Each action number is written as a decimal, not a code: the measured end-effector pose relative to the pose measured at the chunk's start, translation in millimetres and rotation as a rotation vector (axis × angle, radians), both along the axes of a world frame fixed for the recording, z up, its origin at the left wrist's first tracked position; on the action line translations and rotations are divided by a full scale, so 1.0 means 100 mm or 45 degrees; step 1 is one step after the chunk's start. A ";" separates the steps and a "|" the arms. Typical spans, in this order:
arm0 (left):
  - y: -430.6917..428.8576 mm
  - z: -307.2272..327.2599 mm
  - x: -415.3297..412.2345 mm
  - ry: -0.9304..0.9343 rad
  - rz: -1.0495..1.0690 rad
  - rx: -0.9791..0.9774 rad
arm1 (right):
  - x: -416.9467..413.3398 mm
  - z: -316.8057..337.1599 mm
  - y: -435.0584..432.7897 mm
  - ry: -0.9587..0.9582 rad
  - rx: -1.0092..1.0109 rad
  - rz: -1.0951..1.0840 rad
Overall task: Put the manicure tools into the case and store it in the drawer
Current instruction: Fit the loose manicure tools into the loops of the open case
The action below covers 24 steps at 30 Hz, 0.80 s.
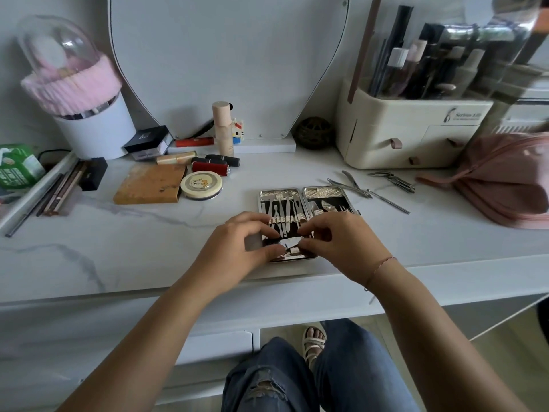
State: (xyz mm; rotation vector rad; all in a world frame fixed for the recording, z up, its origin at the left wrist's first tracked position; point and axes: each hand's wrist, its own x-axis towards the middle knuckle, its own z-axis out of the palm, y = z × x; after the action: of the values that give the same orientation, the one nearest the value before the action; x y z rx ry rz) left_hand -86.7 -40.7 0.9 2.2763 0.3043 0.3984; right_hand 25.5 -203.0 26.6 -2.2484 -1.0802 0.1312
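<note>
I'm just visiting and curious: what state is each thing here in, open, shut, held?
Manicure case: open, flat on the table.
Left hand: pinching a small tool over the case.
Right hand: pinching the same small tool.
Loose tools: lying on the table, outside the case.
Organiser drawers: shut.
Round compact: closed.

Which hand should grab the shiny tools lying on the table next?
Probably the right hand. The loose tools lie right of the open case, on its side; the left hand would have to cross over. Both pinch a small metal piece.
</note>
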 end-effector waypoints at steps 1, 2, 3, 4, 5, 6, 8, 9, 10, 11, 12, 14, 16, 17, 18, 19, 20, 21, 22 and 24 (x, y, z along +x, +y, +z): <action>0.00 0.01 0.01 0.013 0.013 0.003 | 0.02 0.00 -0.01 0.011 -0.001 -0.010; 0.00 0.02 0.02 0.022 0.027 0.005 | 0.03 -0.01 -0.01 0.018 0.006 -0.014; -0.01 0.02 0.03 0.027 0.042 0.007 | 0.04 -0.02 0.00 0.030 0.017 -0.017; -0.02 0.03 0.04 0.026 0.062 0.007 | 0.04 -0.03 0.00 0.044 0.035 -0.020; -0.03 0.03 0.05 0.018 0.084 0.005 | 0.04 -0.04 0.00 0.058 0.054 -0.027; -0.04 0.03 0.06 0.004 0.106 0.000 | 0.03 -0.05 0.00 0.066 0.073 -0.039; -0.06 0.02 0.08 -0.027 0.141 -0.010 | 0.02 -0.06 0.01 0.065 0.094 -0.059; -0.06 0.01 0.09 -0.037 0.152 -0.010 | 0.01 -0.06 0.01 0.057 0.095 -0.054; -0.06 0.01 0.09 -0.042 0.160 -0.006 | 0.00 -0.06 0.01 0.056 0.098 -0.038; -0.07 0.00 0.09 -0.044 0.162 0.006 | 0.00 -0.05 -0.01 0.075 0.117 -0.019; -0.07 0.00 0.08 -0.051 0.159 0.025 | 0.03 -0.02 -0.04 0.110 0.163 -0.017; -0.07 -0.03 0.06 -0.075 0.141 0.068 | 0.21 0.06 -0.14 0.129 0.309 -0.119; -0.06 -0.04 0.05 -0.086 0.129 0.086 | 0.58 0.10 -0.31 0.026 0.412 -0.360; -0.06 -0.04 0.05 -0.088 0.126 0.080 | 0.79 0.11 -0.40 -0.028 0.423 -0.501; -0.06 -0.04 0.05 -0.093 0.126 0.075 | 0.99 0.09 -0.49 -0.068 0.409 -0.634; -0.05 -0.05 0.06 -0.099 0.126 0.073 | 1.17 0.07 -0.57 -0.087 0.388 -0.740; -0.05 -0.05 0.06 -0.101 0.128 0.071 | 1.33 0.04 -0.64 -0.087 0.362 -0.819; -0.05 -0.05 0.07 -0.098 0.130 0.069 | 1.46 0.01 -0.69 -0.079 0.335 -0.875; -0.05 -0.05 0.06 -0.092 0.132 0.069 | 1.57 -0.02 -0.74 -0.062 0.303 -0.907; -0.05 -0.05 0.06 -0.087 0.131 0.076 | 1.72 -0.07 -0.80 -0.018 0.226 -0.919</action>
State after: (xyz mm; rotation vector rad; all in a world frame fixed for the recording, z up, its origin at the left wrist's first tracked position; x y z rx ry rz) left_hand -80.5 -45.7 -4.6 2.3057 0.3802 0.5441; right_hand 197.5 -283.0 19.5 -2.3280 -0.2232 -0.2719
